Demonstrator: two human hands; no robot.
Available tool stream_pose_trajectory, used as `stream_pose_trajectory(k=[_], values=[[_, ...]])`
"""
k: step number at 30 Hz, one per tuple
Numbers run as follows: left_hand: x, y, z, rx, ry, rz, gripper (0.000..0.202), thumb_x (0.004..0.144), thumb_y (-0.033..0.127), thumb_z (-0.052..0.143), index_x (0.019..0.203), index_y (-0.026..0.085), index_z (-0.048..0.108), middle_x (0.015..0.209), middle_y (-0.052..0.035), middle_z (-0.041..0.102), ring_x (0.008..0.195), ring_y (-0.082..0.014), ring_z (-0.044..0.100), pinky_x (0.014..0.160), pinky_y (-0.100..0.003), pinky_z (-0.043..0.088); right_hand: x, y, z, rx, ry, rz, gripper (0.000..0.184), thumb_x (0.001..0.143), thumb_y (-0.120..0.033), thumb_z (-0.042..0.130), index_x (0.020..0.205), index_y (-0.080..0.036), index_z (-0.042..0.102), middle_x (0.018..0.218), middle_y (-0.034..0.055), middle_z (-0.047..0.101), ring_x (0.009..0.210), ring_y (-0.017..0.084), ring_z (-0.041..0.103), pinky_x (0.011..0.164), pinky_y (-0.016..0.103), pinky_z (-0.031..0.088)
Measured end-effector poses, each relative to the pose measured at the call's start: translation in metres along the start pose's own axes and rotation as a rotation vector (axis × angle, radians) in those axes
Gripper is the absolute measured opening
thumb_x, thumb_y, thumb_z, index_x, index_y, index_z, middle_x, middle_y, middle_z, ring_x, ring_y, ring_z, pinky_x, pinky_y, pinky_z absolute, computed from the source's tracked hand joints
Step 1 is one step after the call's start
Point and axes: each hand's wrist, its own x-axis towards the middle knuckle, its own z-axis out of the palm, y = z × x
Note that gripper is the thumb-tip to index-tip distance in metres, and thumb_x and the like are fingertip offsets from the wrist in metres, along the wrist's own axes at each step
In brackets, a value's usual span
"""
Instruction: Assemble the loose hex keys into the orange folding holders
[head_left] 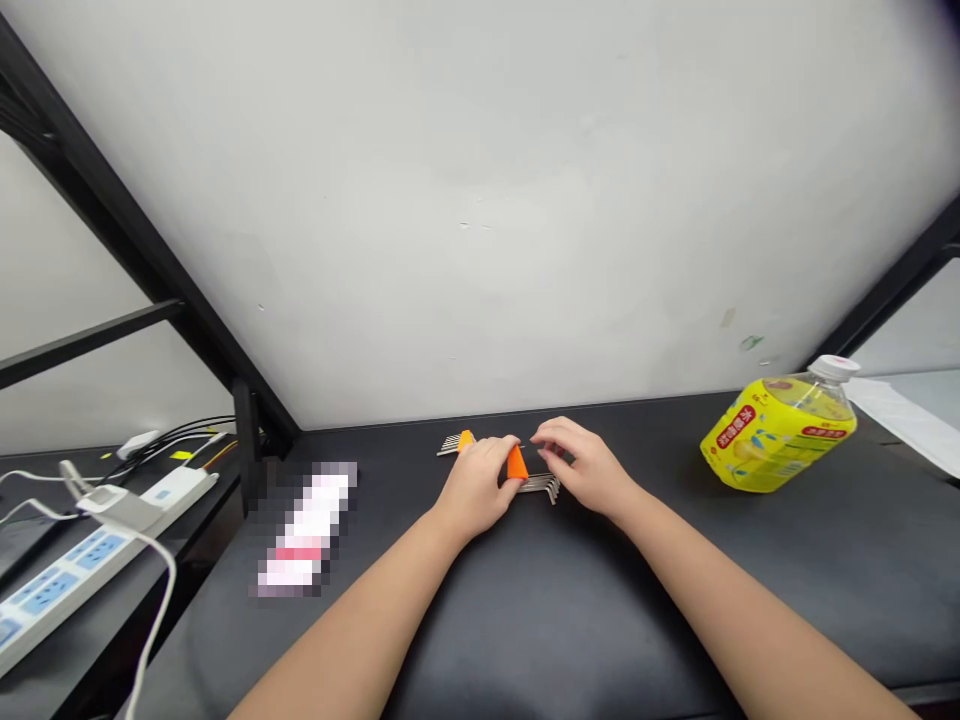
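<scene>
My left hand (478, 483) is closed around an orange holder (517, 463) of metal hex keys (541, 486), whose bent ends stick out to the right on the black table (525, 600). My right hand (585, 463) is beside it, fingers curled and pinching at the keys near the holder. A second set of hex keys with an orange holder (459, 442) lies just behind my left hand, close to the wall.
A yellow plastic bottle with a white cap (780, 425) lies on its side at the right. A blurred white and pink item (304, 535) lies to the left. Power strips (82, 550) and cables sit on the far-left shelf beside black frame posts. White paper (907, 415) is far right.
</scene>
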Motion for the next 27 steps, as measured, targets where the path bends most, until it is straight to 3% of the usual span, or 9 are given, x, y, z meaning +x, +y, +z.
stream_pose_trajectory(k=[2,6,12,14,18,21,27], values=[[0.0,0.002,0.0,-0.044,0.006,0.019,0.043,0.09,0.021,0.066,0.131,0.022,0.053,0.123,-0.0078,0.069,0.114,-0.0254,0.063,0.101,-0.044,0.049,0.0,-0.006,0.004,0.034,-0.043,-0.071,0.019,0.097,-0.018,0.051,0.106,-0.023,0.067,0.11,0.0075,0.068,0.094,0.018,0.065,0.081,0.031,0.053],[-0.001,0.005,-0.001,-0.066,-0.01,0.044,0.039,0.091,0.022,0.064,0.129,0.023,0.054,0.12,-0.0074,0.068,0.112,-0.0246,0.064,0.099,-0.041,0.051,0.001,-0.011,0.01,0.039,-0.055,-0.027,0.018,0.098,-0.022,0.05,0.098,-0.022,0.068,0.097,0.0044,0.071,0.086,0.017,0.065,0.08,0.03,0.051],[0.0,0.0,-0.003,0.033,-0.011,-0.052,0.047,0.088,0.019,0.064,0.134,0.025,0.051,0.13,-0.0073,0.063,0.113,-0.0244,0.064,0.094,-0.039,0.055,0.001,0.006,0.008,0.089,0.124,0.262,0.014,0.087,-0.024,0.057,0.094,-0.02,0.069,0.089,0.0028,0.071,0.078,0.017,0.065,0.073,0.029,0.05],[-0.001,-0.004,-0.004,0.055,0.001,-0.098,0.047,0.088,0.02,0.064,0.133,0.026,0.052,0.131,-0.006,0.062,0.111,-0.0237,0.065,0.091,-0.037,0.056,0.001,0.013,0.001,0.061,0.127,0.354,0.017,0.086,-0.024,0.057,0.096,-0.02,0.07,0.089,0.0031,0.072,0.079,0.017,0.065,0.074,0.029,0.05],[-0.001,-0.008,-0.004,0.073,0.001,-0.14,0.045,0.089,0.021,0.062,0.132,0.027,0.052,0.128,-0.0046,0.063,0.098,-0.0207,0.067,0.082,-0.034,0.057,0.001,0.02,-0.013,-0.164,-0.092,0.494,0.018,0.083,-0.015,0.055,0.09,-0.02,0.07,0.084,0.002,0.072,0.075,0.016,0.063,0.071,0.027,0.046],[-0.001,-0.007,-0.004,0.084,-0.009,-0.144,0.045,0.089,0.023,0.063,0.132,0.027,0.052,0.126,-0.0047,0.063,0.094,-0.0201,0.067,0.08,-0.034,0.057,0.001,0.019,-0.016,-0.277,-0.27,0.515,0.021,0.081,-0.009,0.053,0.085,-0.021,0.07,0.084,0.0017,0.072,0.073,0.015,0.062,0.068,0.025,0.042],[-0.001,-0.009,-0.003,0.088,-0.003,-0.147,0.045,0.09,0.024,0.062,0.133,0.027,0.052,0.126,-0.0054,0.063,0.094,-0.0202,0.067,0.082,-0.034,0.057,0.001,0.015,-0.015,-0.299,-0.378,0.468,0.018,0.08,-0.011,0.055,0.086,-0.02,0.07,0.084,0.0021,0.071,0.072,0.015,0.06,0.066,0.025,0.04]])
